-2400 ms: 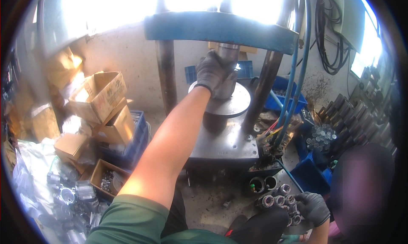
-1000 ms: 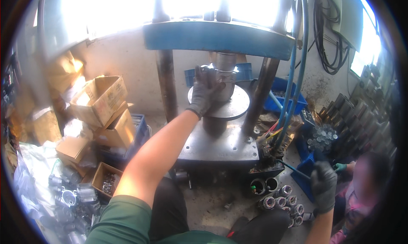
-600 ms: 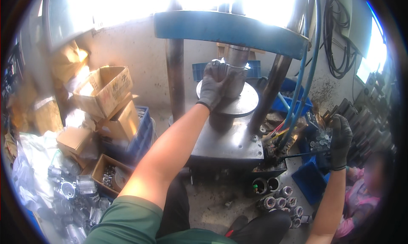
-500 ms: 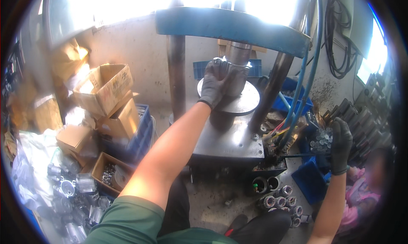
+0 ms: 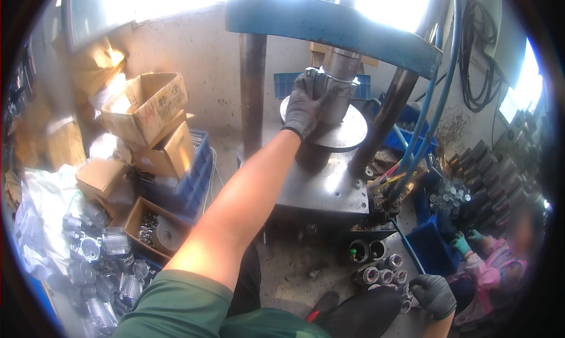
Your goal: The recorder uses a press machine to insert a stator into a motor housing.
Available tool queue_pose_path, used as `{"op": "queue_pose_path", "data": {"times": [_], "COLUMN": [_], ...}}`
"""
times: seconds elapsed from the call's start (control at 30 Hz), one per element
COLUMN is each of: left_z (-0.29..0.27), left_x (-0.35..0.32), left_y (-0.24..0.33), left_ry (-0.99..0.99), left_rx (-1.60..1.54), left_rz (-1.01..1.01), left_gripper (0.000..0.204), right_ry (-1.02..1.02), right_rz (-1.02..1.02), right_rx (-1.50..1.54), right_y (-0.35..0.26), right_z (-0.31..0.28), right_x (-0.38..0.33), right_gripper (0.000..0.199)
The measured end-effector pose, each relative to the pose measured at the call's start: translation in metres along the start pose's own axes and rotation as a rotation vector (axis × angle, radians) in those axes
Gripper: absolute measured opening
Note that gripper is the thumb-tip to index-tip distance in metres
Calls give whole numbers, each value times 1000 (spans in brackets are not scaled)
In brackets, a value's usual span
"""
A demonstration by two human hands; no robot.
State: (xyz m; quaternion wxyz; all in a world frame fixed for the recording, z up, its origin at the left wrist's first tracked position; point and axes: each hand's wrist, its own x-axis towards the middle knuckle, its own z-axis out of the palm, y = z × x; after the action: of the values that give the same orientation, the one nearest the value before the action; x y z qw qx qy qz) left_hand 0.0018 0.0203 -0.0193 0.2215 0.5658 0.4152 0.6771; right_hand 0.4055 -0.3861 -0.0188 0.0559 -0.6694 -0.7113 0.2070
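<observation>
My left hand [image 5: 307, 105], in a dark grey work glove, reaches forward and wraps its fingers around the left side of a metal cylinder [image 5: 336, 105]. The cylinder stands on a round steel plate [image 5: 344, 136], directly beneath the steel ram [image 5: 342, 64] of a press. Low on the right, my right hand [image 5: 434, 295], gloved alike, is beside a cluster of wound stators [image 5: 385, 276] on the floor. Its fingers are curled inward, and whatever lies in them is hidden.
The press has a blue crossbeam [image 5: 329, 20] and steel columns [image 5: 253, 90]. Cardboard boxes [image 5: 147, 111] and clear plastic parts [image 5: 91, 249] crowd the left. A blue bin [image 5: 432, 244] stands right, near another person in pink [image 5: 500, 267]. Blue hoses [image 5: 432, 126] hang beside the press.
My right hand has come down and inward from beside the right-hand parts pile to the stators. My left hand stays at the cylinder. The view has shifted slightly; the other person's gloved hands now show.
</observation>
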Motion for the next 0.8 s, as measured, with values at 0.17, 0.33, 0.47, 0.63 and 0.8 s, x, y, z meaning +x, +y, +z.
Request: {"op": "queue_pose_path", "data": {"times": [0.17, 0.33, 0.47, 0.63, 0.8], "left_z": [2, -1, -2, 1, 2], "left_x": [-3, -4, -3, -1, 3], "left_y": [-2, 4, 4, -1, -8], "left_ry": [-36, -25, -45, -39, -16], "left_rx": [-128, -43, -31, -92, -82], "left_rz": [-33, -27, -55, -52, -25], "left_gripper": [91, 84, 82, 82, 77], "right_ry": [192, 71, 127, 190, 251], "right_rz": [-89, -103, -100, -108, -121], "right_rx": [110, -72, -79, -103, -124], "right_y": [2, 16, 8, 4, 5], "right_z": [1, 10, 13, 16, 20], "right_x": [5, 0, -1, -3, -3], "right_gripper": [24, 17, 17, 18, 18]}}
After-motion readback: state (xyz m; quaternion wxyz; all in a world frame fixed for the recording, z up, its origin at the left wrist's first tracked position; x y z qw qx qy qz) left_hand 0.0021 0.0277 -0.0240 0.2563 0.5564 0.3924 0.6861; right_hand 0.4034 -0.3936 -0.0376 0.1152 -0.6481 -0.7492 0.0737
